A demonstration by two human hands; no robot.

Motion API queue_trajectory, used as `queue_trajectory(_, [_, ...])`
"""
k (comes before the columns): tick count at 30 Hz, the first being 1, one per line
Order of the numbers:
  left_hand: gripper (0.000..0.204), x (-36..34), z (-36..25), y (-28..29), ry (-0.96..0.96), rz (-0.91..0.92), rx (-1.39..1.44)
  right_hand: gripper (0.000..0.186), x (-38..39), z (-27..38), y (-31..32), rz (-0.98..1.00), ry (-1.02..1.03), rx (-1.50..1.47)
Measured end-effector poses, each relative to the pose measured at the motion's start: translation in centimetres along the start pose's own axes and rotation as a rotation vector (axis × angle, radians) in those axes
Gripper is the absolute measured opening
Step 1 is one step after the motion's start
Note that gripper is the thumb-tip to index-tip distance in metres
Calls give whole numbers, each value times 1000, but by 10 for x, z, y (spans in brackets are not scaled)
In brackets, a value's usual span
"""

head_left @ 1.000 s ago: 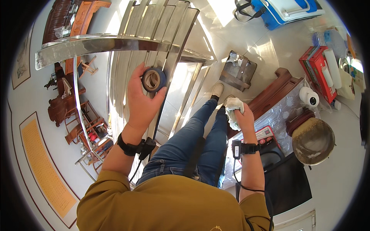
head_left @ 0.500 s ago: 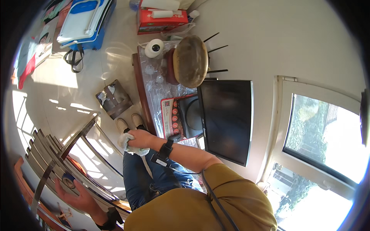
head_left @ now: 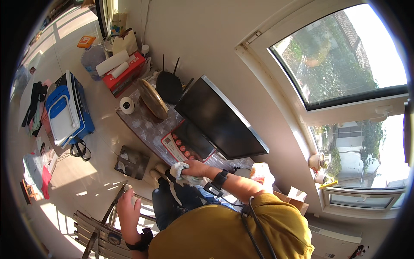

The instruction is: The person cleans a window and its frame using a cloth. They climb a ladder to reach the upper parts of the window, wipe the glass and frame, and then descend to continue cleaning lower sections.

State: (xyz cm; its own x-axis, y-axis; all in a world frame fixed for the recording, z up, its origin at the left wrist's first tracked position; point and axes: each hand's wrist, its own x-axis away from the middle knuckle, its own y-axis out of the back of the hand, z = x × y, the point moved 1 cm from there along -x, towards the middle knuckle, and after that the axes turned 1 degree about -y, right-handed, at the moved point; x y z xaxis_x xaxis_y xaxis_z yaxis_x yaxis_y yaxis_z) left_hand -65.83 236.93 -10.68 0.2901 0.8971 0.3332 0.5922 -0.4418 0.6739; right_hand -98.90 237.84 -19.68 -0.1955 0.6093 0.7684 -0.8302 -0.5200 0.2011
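My right hand (head_left: 195, 168) is closed around a crumpled white cloth (head_left: 177, 172), over the near edge of the desk (head_left: 148, 137). Close beyond it on the desk lies a flat dark panel (head_left: 194, 139) on a red-and-white printed sheet (head_left: 171, 149). Behind these stands a black monitor (head_left: 222, 118). At lower left, my left hand (head_left: 128, 211) is raised with its fingers apart and nothing visible in it. It is beside the metal frame of a slatted rack or chair (head_left: 88, 233); whether it touches the frame, I cannot tell.
A round drum-like stool (head_left: 153, 99), a white camera (head_left: 127, 105) and a black router (head_left: 169, 87) stand on the desk's far end. On the floor are a dark box (head_left: 132, 162), a blue-and-white folding chair (head_left: 69, 114) and a red box (head_left: 125, 73). A window is at right.
The view has turned, bringing more floor and window in. My right hand has moved with the cloth from above the floor to the desk's edge. My left hand has risen beside the frame.
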Motion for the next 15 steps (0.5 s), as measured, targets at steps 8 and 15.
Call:
queue_trajectory(8, [38,-29,-24,20,-167,34,-23,44,113,-41,29,-399,-66,-371])
queue_trajectory(15, [36,-36,-49,23,-311,71,-36,43,215,-66,47,-691,120,-652])
